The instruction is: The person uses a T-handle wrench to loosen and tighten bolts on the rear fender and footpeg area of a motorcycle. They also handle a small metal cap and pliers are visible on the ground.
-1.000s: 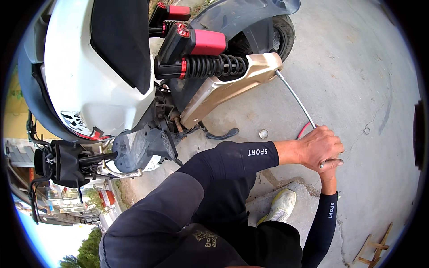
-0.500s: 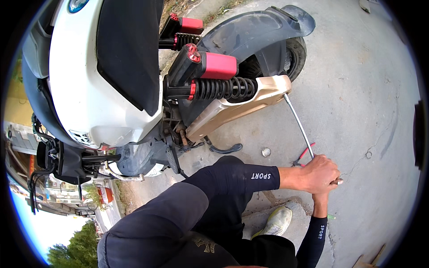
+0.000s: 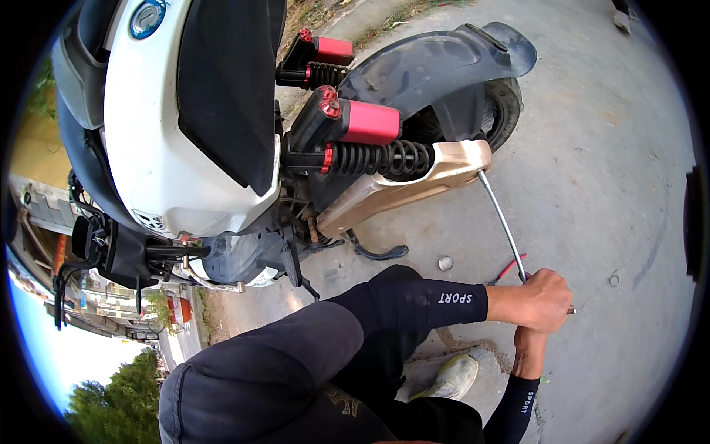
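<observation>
The left hand (image 3: 543, 300) is wrapping closed around the near end of a long metal wrench (image 3: 503, 222). The right hand (image 3: 530, 351) is clasping it from beneath, fingers hidden. The wrench's far end is meeting the gold swingarm (image 3: 399, 191) of the scooter, just below the black shock spring (image 3: 381, 157). Red-handled pliers (image 3: 509, 268) are lying on the concrete beside the wrench.

Long steel wrench (image 3: 503, 222), slanted, tip at gold swingarm (image 3: 414, 189)
</observation>
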The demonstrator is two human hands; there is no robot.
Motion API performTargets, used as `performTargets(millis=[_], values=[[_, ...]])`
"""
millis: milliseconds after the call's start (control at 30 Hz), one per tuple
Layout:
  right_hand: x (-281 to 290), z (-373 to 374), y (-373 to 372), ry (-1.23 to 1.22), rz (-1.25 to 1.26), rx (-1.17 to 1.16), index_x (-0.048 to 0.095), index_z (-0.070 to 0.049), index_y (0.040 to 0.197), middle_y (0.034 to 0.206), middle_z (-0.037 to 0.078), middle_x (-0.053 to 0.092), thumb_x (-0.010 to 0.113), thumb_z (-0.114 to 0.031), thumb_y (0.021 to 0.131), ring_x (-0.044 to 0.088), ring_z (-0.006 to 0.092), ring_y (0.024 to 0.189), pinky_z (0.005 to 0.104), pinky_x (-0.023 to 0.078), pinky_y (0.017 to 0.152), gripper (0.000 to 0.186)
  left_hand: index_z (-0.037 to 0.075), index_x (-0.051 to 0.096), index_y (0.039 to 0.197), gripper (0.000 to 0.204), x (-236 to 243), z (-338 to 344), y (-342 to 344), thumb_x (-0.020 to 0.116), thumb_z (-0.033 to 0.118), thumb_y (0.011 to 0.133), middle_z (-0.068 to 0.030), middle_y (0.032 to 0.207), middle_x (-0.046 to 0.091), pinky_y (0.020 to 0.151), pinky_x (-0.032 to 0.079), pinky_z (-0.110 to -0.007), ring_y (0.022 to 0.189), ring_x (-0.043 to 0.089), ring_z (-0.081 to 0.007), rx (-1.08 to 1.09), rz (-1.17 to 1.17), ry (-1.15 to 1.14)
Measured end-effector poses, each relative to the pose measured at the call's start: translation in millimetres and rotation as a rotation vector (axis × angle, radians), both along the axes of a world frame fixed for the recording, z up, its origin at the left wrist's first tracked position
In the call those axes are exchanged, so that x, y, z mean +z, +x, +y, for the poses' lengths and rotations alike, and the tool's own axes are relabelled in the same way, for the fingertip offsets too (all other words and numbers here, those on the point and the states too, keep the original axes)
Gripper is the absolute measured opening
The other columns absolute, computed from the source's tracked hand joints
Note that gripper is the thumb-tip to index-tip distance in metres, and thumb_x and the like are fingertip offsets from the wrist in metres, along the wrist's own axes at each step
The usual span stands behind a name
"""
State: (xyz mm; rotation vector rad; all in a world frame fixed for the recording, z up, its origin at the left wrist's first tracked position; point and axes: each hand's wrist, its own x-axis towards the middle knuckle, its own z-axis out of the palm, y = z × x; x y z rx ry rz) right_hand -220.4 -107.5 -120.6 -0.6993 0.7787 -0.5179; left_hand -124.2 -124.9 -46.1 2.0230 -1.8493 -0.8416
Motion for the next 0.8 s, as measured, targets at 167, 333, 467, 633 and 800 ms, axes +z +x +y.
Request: performTargets(millis=[167, 333, 467, 633, 800], values=[[3, 4, 4, 0.021, -0.02, 0.014, 0.055, -0.003, 0.126, 0.114, 0.008, 0.064, 0.057, -0.02, 0.098, 0.061, 0.0166, 0.096, 0.0318, 0.05, 0.072, 0.032, -0.001, 0.072, 0.07, 0.02, 20, -4, 8, 0.062, 0.017, 0.067, -0.0224, 0.07, 0.068, 0.063, 0.054, -0.047, 0.068, 0.069, -0.0382, -0.077, -0.053, 0.143], [-3, -11, -4, 0.037, 0.041, 0.058, 0.056, -0.008, 0.126, 0.115, 0.003, 0.062, 0.054, -0.028, 0.1, 0.06, 0.0142, 0.101, 0.0285, 0.051, 0.076, 0.033, 0.001, 0.074, 0.074, 0.022, 2, -19, 1, 0.061, 0.019, 0.07, -0.0218, 0.072, 0.069, 0.066, 0.054, -0.047, 0.072, 0.07, -0.0384, -0.063, -0.033, 0.125], [-7, -26, -8, 0.085, -0.015, 0.134, 0.058, -0.009, 0.121, 0.107, 0.001, 0.063, 0.057, -0.026, 0.099, 0.06, 0.0111, 0.085, 0.024, 0.045, 0.06, 0.028, 0.0, 0.073, 0.076, 0.027, 11, -25, -1, 0.06, 0.024, 0.079, -0.0204, 0.074, 0.069, 0.068, 0.053, -0.048, 0.074, 0.07, -0.0386, -0.029, -0.041, 0.25], [-57, -1, -41, -0.605, 0.065, 0.032, 0.056, -0.005, 0.129, 0.107, 0.006, 0.067, 0.06, -0.018, 0.097, 0.065, 0.0187, 0.09, 0.0311, 0.052, 0.069, 0.034, -0.001, 0.068, 0.1, 0.04, 6, 35, -27, 0.06, 0.037, 0.09, -0.0186, 0.096, 0.069, 0.093, 0.047, -0.048, 0.096, 0.067, -0.034, 0.141, 0.175, -0.201], [-60, 3, -75, -1.369, 0.757, 0.203, 0.059, -0.005, 0.128, 0.078, 0.011, 0.063, 0.062, -0.009, 0.092, 0.064, 0.0269, 0.066, 0.0357, 0.049, 0.058, 0.036, 0.002, 0.052, 0.12, 0.044, -70, 172, -32, 0.064, 0.032, 0.09, -0.0199, 0.123, 0.054, 0.095, 0.043, -0.048, 0.112, 0.056, -0.0351, 0.409, 0.062, -0.218]])
